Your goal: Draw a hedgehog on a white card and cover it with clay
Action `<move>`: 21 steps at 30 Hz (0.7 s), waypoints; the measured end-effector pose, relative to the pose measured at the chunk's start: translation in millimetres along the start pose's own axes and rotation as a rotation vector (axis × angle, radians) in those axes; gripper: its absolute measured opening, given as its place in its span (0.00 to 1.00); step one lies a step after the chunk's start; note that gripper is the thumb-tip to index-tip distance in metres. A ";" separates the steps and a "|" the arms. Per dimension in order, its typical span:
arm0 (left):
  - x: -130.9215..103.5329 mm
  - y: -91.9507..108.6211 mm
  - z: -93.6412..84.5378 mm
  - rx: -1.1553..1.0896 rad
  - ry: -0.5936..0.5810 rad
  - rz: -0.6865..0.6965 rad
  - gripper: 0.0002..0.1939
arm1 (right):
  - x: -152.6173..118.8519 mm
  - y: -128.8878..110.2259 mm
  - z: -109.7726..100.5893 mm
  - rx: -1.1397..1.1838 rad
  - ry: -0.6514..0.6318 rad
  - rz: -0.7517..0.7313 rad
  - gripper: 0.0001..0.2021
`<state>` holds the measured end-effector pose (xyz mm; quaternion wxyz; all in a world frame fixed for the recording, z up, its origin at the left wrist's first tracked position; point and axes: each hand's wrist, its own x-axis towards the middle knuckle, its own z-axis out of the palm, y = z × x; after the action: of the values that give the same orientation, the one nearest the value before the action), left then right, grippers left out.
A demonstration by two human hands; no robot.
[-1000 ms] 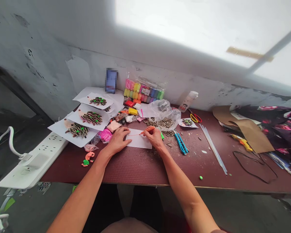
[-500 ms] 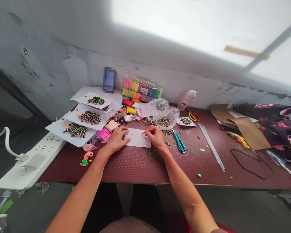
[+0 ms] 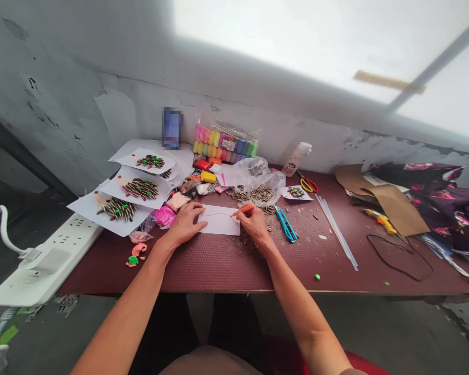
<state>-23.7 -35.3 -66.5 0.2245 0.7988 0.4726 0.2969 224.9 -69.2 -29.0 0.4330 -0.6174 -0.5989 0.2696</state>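
Note:
A small white sheet of paper (image 3: 220, 225) lies on the dark red table, with a thin orange curved line across its upper part. My left hand (image 3: 185, 224) rests on the sheet's left edge, fingers stretched out and thumb apart. Pinched in my right hand (image 3: 254, 224) is an orange pen (image 3: 245, 209), its tip touching the paper near the right end of the line. Just beyond the sheet are striped sunflower seeds (image 3: 258, 195), partly under a clear plastic bag (image 3: 254, 169). A blue utility knife (image 3: 286, 225) lies right of my right hand.
Seed-covered hedgehog pictures (image 3: 138, 188) are stacked at left beside a white power strip (image 3: 42, 265). Behind are coloured clay packs (image 3: 226, 143), a phone (image 3: 172, 128) and a white bottle (image 3: 297, 159). Scissors (image 3: 308, 185), clear glue sticks (image 3: 337, 232) and a yellow glue gun (image 3: 383, 222) lie right.
The pen tip has moved slightly right along the paper, and the orange line is longer. My left hand stays on the sheet. The whole view has shifted a little.

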 end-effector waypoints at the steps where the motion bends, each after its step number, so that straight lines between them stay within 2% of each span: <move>1: -0.1 0.0 -0.1 0.001 0.001 0.001 0.18 | -1.1 -0.4 -1.1 -0.006 0.001 -0.005 0.05; 21: -0.6 3.2 -2.6 0.029 -0.010 -0.006 0.19 | -23.0 -7.4 -14.9 0.024 0.012 0.033 0.09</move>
<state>-23.7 -37.1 -62.7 0.2162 0.8021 0.4781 0.2853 230.7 -95.4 -19.8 0.4395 -0.6236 -0.5827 0.2800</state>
